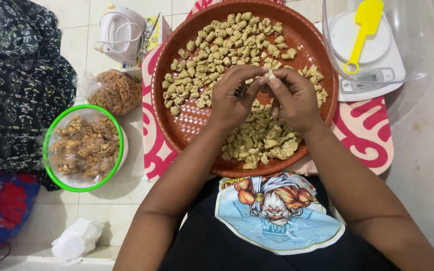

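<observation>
Black shirt (277, 236) nearest | left hand (234, 98) and right hand (295, 95) both pinching one dough piece (267, 75) over red tray (187, 120) centre | risk: squeezing too hard could squash it.

The tray (177, 125) rim is cut off at the top edge; the dough piece (267, 75) sits mostly hidden between fingers (249, 80); the clear bowl (418, 50) runs off the upper right.
</observation>
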